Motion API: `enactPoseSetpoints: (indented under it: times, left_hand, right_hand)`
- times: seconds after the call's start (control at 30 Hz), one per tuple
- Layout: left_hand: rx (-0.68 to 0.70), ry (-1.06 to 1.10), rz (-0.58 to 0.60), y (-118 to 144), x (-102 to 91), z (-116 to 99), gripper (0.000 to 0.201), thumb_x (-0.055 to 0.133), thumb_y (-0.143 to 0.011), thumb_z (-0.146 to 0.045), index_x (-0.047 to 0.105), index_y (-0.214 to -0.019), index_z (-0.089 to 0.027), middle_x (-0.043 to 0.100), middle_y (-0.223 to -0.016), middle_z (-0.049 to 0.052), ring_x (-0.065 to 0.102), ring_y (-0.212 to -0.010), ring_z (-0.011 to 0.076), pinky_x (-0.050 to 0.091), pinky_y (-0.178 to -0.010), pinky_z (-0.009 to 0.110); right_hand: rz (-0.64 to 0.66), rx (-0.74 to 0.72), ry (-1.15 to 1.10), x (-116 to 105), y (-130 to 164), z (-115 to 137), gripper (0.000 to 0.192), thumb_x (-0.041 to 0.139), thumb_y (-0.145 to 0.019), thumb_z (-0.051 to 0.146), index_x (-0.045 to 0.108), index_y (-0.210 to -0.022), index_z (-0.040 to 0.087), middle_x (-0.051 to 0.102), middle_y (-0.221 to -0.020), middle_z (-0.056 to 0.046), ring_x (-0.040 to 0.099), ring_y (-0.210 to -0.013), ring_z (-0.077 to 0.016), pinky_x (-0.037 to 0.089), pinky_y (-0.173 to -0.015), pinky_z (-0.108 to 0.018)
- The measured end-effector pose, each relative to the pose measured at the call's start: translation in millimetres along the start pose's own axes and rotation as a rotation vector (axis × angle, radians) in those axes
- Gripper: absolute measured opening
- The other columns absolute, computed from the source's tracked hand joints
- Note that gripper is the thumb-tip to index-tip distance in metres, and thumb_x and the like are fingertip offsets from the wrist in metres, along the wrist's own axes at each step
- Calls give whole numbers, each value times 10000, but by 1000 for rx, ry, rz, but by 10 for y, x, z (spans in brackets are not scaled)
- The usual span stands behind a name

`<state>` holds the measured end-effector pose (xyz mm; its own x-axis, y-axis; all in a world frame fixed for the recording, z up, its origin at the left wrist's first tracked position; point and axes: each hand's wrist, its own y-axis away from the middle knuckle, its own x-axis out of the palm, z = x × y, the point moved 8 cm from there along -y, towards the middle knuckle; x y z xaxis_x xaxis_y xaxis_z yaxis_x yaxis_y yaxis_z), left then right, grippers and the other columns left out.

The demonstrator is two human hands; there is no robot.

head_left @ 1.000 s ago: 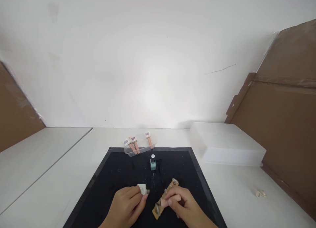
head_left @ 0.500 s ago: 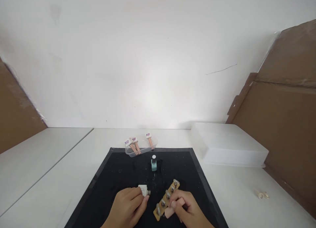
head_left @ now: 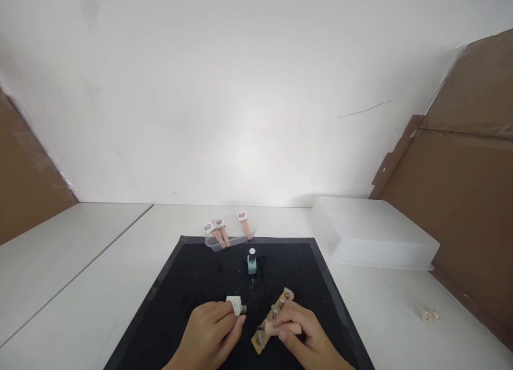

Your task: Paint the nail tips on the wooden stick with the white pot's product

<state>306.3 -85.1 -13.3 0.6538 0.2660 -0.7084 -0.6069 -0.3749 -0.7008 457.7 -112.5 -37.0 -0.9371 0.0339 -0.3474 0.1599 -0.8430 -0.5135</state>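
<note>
A: White wall behind, white desk (head_left: pixel 100 284) below, and all the work sits on a black mat (head_left: pixel 200 284) near its front edge.

B: What do the hands have?

A: The left hand (head_left: pixel 210 335) has its fingers closed narrowly around a small white cap-like piece (head_left: pixel 234 305) with a grey tip, resting on the mat. The right hand (head_left: pixel 298 335) has its fingers pinched on a pale pink finger-shaped piece (head_left: pixel 280 327), pressed against a tan wooden strip (head_left: pixel 272 319) that carries a row of small metal posts.

B: So how should that be handled well?

A: My judgement: hold the pink piece low and square to 1 post, and keep the strip flat on the mat so it does not pivot. The strip lies at a slant, so the wrist should follow that slant.

B: Anything close enough to knock?

A: A small mint bottle (head_left: pixel 251 262) with a white top stands upright just beyond the strip; a wide sweep could tip it. Farther back, a clear tray (head_left: pixel 224 241) holds 3 more pink pieces with labelled ends, straddling the mat's far edge.

B: And the right side?

A: A white lidded box (head_left: pixel 372 234) sits on the desk, well apart, with 2 tiny rings (head_left: pixel 428 315) nearer the cardboard (head_left: pixel 468 199).
</note>
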Motion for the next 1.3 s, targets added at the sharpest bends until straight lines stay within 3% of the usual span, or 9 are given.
enactPoseSetpoints:
  times: [0.17, 0.43, 0.67, 0.77, 0.9, 1.1, 1.3]
  left_hand:
    - [2, -17, 7, 1, 15, 5, 403, 444, -909, -141, 508, -515, -194, 522, -473, -19, 489, -410, 113, 317, -441, 252]
    - [6, -17, 24, 13, 53, 13, 398, 442, -913, -143, 498, -523, -195, 514, -477, -24, 473, -415, 108, 302, -447, 254]
    - [5, -2, 31, 6, 71, 14, 396, 444, -911, -137, 490, -522, -195, 505, -477, -26, 467, -424, 109, 293, -453, 263]
    - [4, 6, 28, 9, 63, 3, 396, 443, -909, -136, 489, -520, -194, 498, -473, -27, 458, -422, 108, 283, -448, 264]
    - [8, 22, 19, 15, 56, -8, 392, 449, -903, -127, 484, -518, -193, 493, -475, -28, 450, -422, 107, 280, -448, 263]
    - [18, 30, 21, 8, 60, -6, 388, 451, -897, -124, 474, -516, -192, 490, -476, -24, 441, -421, 111, 274, -449, 266]
    - [12, 30, 41, 19, 79, -5, 382, 456, -896, -132, 474, -520, -193, 491, -478, -23, 442, -425, 114, 266, -445, 273]
  right_hand:
    - [78, 2, -10, 33, -28, 88, 347, 442, -937, 442, 654, -829, 190, 689, -708, -72, 622, -637, -181, 479, -621, -284]
    - [58, -8, -5, 18, -29, 77, 309, 472, -925, 431, 663, -885, 191, 691, -739, -83, 627, -675, -196, 484, -641, -297]
    - [65, 81, -97, 35, 10, -2, 396, 418, -946, 447, 646, -755, 185, 664, -642, -60, 614, -593, -174, 476, -597, -274]
    - [18, 77, -39, -11, -17, 17, 370, 438, -937, 457, 662, -833, 182, 669, -716, -82, 613, -645, -187, 480, -618, -285]
    - [59, 60, -24, 39, -49, 27, 361, 450, -936, 440, 674, -860, 167, 680, -721, -90, 624, -662, -189, 484, -629, -280]
    - [11, 194, -63, 9, -24, -75, 435, 420, -944, 459, 622, -691, 169, 617, -556, -24, 536, -488, -132, 433, -533, -239]
    - [18, 253, -82, 7, -30, -101, 415, 432, -928, 511, 657, -842, 174, 658, -725, -52, 438, -436, -93, 378, -440, -215]
